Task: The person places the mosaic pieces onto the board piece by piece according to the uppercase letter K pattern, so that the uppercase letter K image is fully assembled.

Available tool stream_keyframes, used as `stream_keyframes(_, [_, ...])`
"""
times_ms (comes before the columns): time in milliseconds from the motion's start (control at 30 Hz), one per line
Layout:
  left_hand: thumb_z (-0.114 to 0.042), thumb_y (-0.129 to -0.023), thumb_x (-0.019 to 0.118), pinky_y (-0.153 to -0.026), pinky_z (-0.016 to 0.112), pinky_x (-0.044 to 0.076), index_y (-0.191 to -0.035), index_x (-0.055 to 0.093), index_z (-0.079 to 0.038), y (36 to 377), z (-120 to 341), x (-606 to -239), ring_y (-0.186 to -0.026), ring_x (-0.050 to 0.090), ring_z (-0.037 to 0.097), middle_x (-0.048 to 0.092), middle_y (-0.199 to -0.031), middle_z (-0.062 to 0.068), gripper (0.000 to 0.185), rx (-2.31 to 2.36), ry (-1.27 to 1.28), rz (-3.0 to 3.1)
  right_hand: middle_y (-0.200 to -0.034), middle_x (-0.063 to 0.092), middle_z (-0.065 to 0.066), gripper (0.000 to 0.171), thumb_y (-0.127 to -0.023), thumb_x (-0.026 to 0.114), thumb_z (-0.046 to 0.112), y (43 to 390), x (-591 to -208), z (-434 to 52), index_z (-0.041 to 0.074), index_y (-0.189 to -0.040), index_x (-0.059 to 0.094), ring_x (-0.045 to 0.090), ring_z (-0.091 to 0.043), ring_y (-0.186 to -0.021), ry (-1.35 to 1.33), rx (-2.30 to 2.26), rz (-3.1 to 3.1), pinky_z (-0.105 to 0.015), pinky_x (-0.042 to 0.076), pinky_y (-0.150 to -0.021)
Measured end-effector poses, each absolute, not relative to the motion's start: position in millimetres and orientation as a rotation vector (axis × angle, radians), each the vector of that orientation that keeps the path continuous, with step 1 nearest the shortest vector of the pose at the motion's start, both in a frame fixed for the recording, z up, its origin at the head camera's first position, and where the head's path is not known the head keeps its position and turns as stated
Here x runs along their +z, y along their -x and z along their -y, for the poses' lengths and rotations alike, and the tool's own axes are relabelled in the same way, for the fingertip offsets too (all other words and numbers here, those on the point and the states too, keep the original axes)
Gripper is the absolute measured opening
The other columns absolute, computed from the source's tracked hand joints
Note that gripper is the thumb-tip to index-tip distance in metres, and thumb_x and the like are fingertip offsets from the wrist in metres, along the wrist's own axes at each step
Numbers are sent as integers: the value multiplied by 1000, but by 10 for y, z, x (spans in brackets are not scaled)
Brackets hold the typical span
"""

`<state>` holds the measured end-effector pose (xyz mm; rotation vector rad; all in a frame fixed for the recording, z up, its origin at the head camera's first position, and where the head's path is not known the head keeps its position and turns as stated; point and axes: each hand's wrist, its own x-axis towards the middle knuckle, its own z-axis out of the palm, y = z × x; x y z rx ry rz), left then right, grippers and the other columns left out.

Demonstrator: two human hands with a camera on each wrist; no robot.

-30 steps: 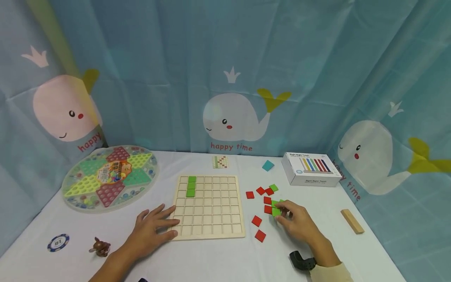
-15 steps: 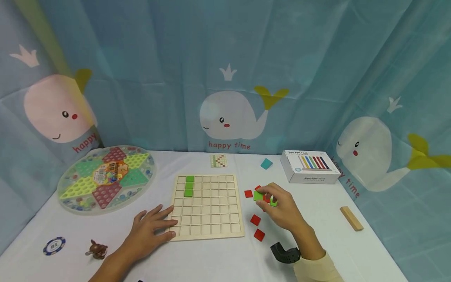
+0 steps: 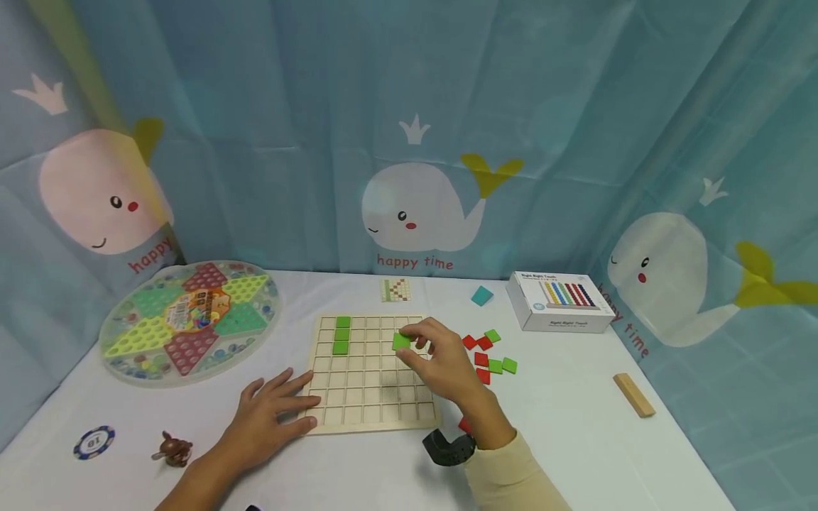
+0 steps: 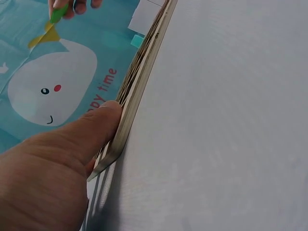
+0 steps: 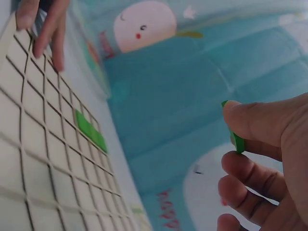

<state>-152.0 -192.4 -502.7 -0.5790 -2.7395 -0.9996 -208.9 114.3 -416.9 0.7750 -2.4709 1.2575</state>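
1. Right hand (image 3: pixel 441 358) raised over the upper right part of the wooden grid board (image 3: pixel 371 375), thumb and fingers pinched on one green tile (image 3: pixel 401 341); tile clear of the board's cells, seen edge-on between thumb and forefinger in the right wrist view.
2. Left hand (image 3: pixel 271 419) laid flat at the board's lower left corner, fingers straight and spread, holding nothing; thumb pressed against the board's edge in the left wrist view.
3. Three green tiles (image 3: pixel 341 334) seated one below another in the second column from the left, top three rows.
4. Loose red and green tiles (image 3: pixel 488 353) scattered on the white worktop (image 3: pixel 575 411) just right of the board.
5. Round Chinese checkers board (image 3: pixel 188 319) far left; poker chip (image 3: pixel 93 441) and small brown figure (image 3: pixel 171 448) near the front left edge.
6. White abacus box (image 3: pixel 559 303) at back right, teal block (image 3: pixel 482 295) beside it, pattern card (image 3: pixel 395 289) behind the board, wooden block (image 3: pixel 634 394) well off to the right.
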Motion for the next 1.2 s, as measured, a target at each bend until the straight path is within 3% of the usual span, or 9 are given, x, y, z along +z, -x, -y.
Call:
stream_keyframes(433, [-43,-81,75,-98,67,14,-106,76,-22,1548,1926,-5043,-131,37,42,56,-136,4,32,-959,598,2720,-93,60,-1,25,-87,74,18,2305,-4585,-435,8,-110,70,53,-15,-80,-693,1368,2575,-26,46,-66])
stream_keyframes(667, [-44,-81,75,-98,66,14,-105,77,-23,1538,1924,-5055,-131,38,42,56,-135,4,33,-955,593,2724,-88,58,7,26,-87,73,21,2375,-4821,-215,9,-111,72,51,-6,-80,-666,1212,2720,-22,45,-70])
stream_keyframes(1200, [-44,-80,76,-97,66,15,-104,77,-22,1530,1913,-5040,-130,39,42,57,-135,5,33,-946,595,2724,-79,56,14,25,-83,76,25,2360,-4918,-128,17,-107,74,45,-5,-73,-649,976,2793,-22,39,-65])
